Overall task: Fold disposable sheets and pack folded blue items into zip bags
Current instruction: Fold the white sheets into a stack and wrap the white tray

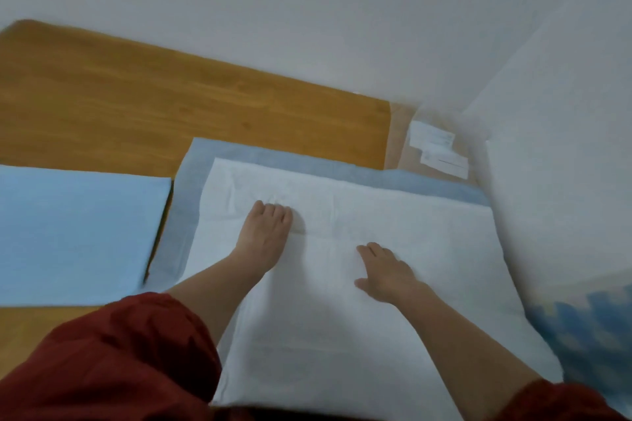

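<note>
I see my left grip (265, 236) and right grip (386, 273) both spread flat, pressing the white sheet (393, 212); a folded blue item (75, 232) lies left of it.

Bare table (136, 96) lies open beyond the sheet (342, 301), up to the wall (307, 10). A blue stack (75, 232) blocks the left, only a thin gap beside the sheet. On the right a labelled box (434, 154) and white bulk (564, 181) crowd its edge.
</note>
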